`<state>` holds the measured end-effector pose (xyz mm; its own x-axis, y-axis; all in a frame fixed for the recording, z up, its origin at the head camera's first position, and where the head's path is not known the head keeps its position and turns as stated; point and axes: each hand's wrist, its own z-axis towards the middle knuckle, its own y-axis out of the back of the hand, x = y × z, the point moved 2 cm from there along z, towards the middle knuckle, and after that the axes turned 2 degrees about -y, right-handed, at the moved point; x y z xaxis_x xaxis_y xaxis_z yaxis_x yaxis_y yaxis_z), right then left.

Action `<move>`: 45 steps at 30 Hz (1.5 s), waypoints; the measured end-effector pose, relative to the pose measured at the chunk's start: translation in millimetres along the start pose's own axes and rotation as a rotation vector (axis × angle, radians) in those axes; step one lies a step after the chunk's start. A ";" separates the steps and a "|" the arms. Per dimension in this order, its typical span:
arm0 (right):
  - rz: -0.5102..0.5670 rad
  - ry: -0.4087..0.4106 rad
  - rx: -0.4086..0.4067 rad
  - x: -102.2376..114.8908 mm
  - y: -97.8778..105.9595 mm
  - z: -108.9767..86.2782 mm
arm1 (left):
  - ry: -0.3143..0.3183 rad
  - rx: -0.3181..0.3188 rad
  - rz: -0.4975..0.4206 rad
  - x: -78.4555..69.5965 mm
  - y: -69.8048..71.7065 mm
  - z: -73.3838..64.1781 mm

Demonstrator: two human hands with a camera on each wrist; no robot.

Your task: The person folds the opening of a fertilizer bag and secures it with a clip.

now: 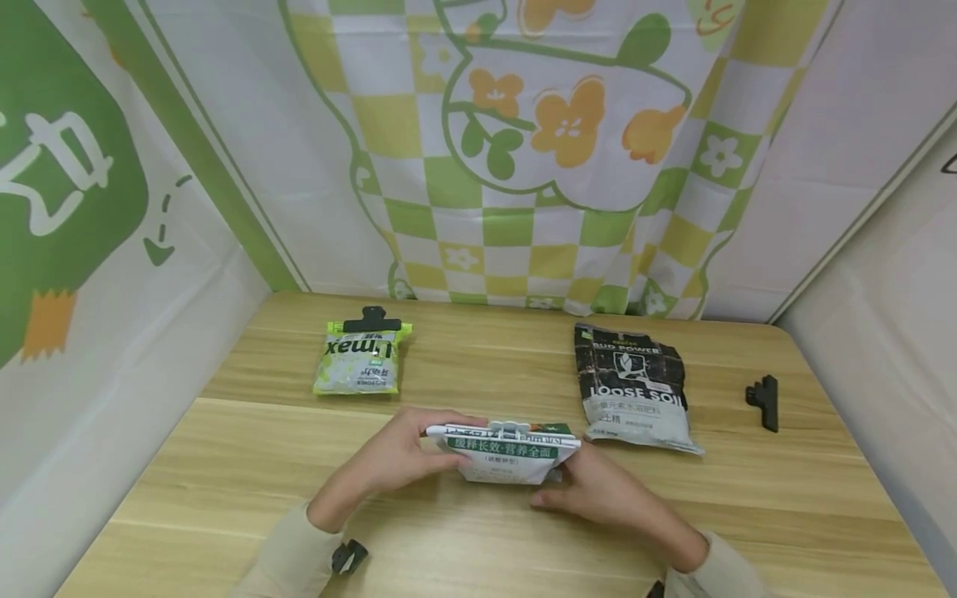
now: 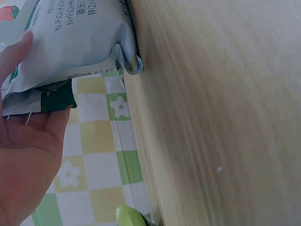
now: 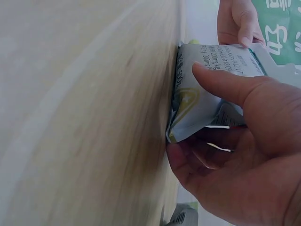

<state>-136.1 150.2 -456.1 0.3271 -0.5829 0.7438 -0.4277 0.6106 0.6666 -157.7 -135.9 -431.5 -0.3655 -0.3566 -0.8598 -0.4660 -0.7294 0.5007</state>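
Note:
A white plastic bag (image 1: 503, 472) with a green band of print stands upright at the front middle of the table, and a pale clip (image 1: 510, 428) sits on its folded top edge. My left hand (image 1: 404, 451) pinches the top left corner, thumb (image 2: 16, 52) on the near face and fingers behind. At the right side my right hand (image 1: 601, 492) holds the bag, its thumb (image 3: 223, 84) over the printed face and fingers curled behind the lower corner. In the right wrist view the bag's bottom (image 3: 178, 110) is close to the tabletop.
A small yellow-green Umax bag (image 1: 359, 365) with a black clip (image 1: 372, 320) lies at the back left. To the right lies a black-and-white LOOSE SOIL bag (image 1: 634, 386). Another black clip (image 1: 764, 403) lies near the table's right edge. A patterned curtain (image 1: 523, 208) hangs behind the table.

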 end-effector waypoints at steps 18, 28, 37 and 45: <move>0.075 -0.040 -0.022 2.7 3.2 8.0 | 0.011 -0.052 0.059 -0.9 -2.2 1.4; 0.160 -0.051 -0.057 1.7 1.2 6.8 | 0.004 -0.077 0.044 -5.4 2.0 3.1; 0.135 -0.156 -0.137 4.5 10.5 2.5 | 0.048 -0.196 -0.055 -8.2 12.4 7.9; 0.215 -0.161 -0.149 11.0 20.5 4.2 | 0.085 -0.332 -0.166 -18.3 14.9 13.0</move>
<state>-144.9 154.0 -434.4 0.0991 -0.5020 0.8592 -0.3406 0.7942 0.5033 -168.4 -132.7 -407.0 -0.2326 -0.2547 -0.9386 -0.2221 -0.9257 0.3062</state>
